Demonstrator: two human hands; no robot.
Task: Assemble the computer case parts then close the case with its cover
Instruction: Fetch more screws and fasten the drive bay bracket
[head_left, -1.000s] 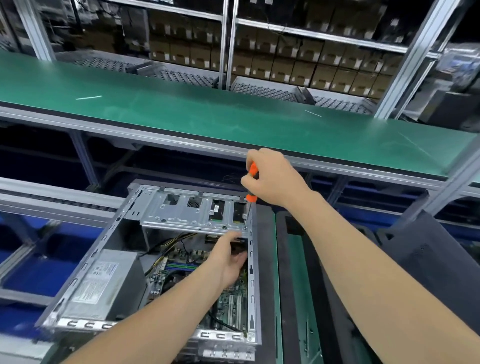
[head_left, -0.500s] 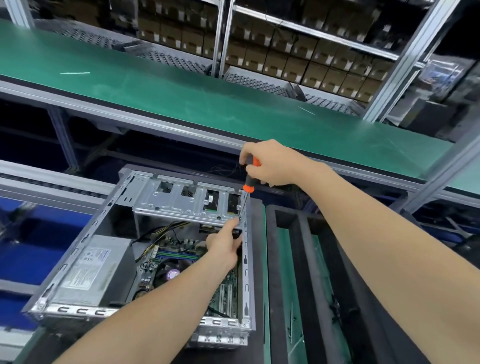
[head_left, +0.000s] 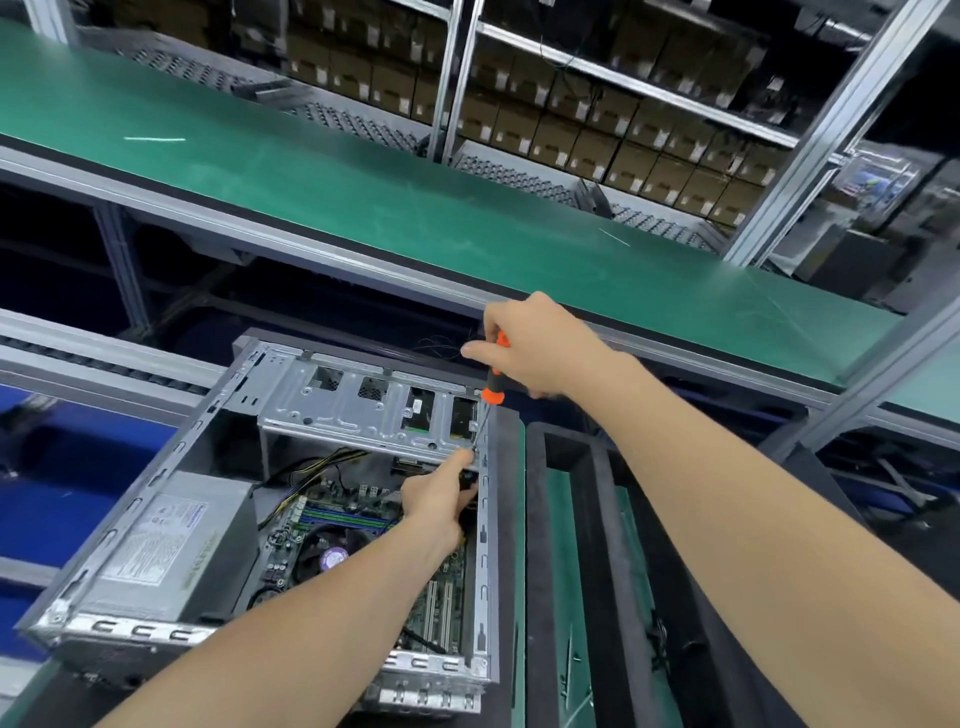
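**A:** Where is the computer case?

**B:** The open computer case (head_left: 249, 519) lies on its side at the near left of the workbench, cover off. Its motherboard (head_left: 363, 525) and a grey power supply (head_left: 161, 545) show inside, with a silver drive cage (head_left: 374, 405) across the far end.

**A:** What are the hands doing?

**B:** The right hand (head_left: 540, 348) is closed around the orange handle of a screwdriver (head_left: 491, 395), held nearly upright, its tip at the drive cage's near right corner. The left hand (head_left: 441, 493) reaches inside the case, fingers pinched together just beneath that tip; what they pinch is too small to tell.

**A:** Anything beside it?

**B:** A black foam tray (head_left: 602, 571) sits just right of the case. A green conveyor belt (head_left: 363, 192) runs beyond.
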